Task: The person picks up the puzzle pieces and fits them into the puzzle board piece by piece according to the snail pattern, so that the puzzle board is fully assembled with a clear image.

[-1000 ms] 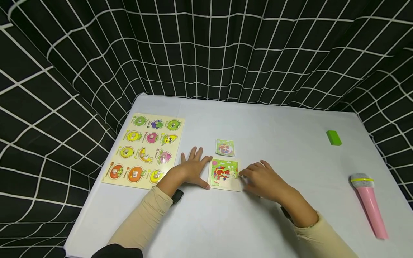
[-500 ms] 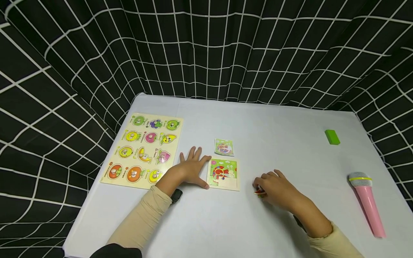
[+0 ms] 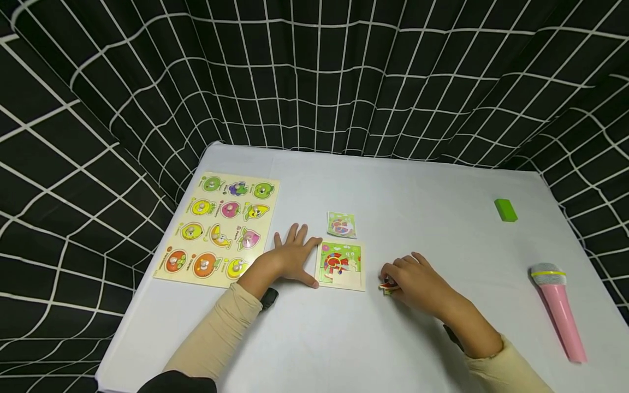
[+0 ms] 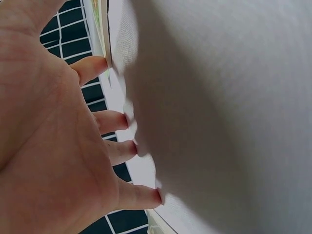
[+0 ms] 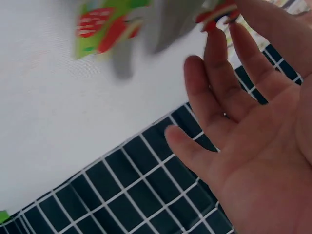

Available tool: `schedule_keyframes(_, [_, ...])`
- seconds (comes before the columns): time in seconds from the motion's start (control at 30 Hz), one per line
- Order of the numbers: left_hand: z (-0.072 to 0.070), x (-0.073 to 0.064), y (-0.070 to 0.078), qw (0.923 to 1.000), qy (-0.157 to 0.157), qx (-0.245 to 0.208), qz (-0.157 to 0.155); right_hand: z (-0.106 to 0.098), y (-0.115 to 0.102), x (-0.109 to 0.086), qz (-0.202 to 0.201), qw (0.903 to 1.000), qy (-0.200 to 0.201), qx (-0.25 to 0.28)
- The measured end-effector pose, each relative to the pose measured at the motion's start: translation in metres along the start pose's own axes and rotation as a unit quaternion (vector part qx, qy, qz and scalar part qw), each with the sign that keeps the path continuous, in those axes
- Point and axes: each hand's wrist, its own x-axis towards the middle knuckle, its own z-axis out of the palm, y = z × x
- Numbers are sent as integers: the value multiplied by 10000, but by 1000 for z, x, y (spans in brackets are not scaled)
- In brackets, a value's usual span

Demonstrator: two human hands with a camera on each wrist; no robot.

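Observation:
A small square jigsaw board with a red-and-green picture lies on the table, with pale bare wood at its lower part. My left hand has its fingers spread, thumb and index fingertip at the board's left edge; the left wrist view shows the palm and several fingertips down on the cloth. To the right of the board, my right hand pinches a small red puzzle piece between thumb and fingers. Another puzzle piece, green with red, lies near those fingers on the cloth.
Just beyond the board is a picture card with a similar design. A large fruit peg puzzle lies at the left. On the right are a green block and a pink toy microphone. Black gridded cloth hangs around the table.
My right hand has left the board's right edge and moved right to the loose pieces, then shifted slightly back left with a piece between its fingers. The left hand stays at the board.

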Motion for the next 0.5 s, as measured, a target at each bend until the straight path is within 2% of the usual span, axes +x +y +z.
schedule_keyframes(0.17, [1,1,0,10000,2,-14,1,3,-13,18,-269,9990,343,-20])
schedule_keyframes(0.5, [1,2,-1,10000,-8,24,-37,18,-39,49,-829,9948,588,-116])
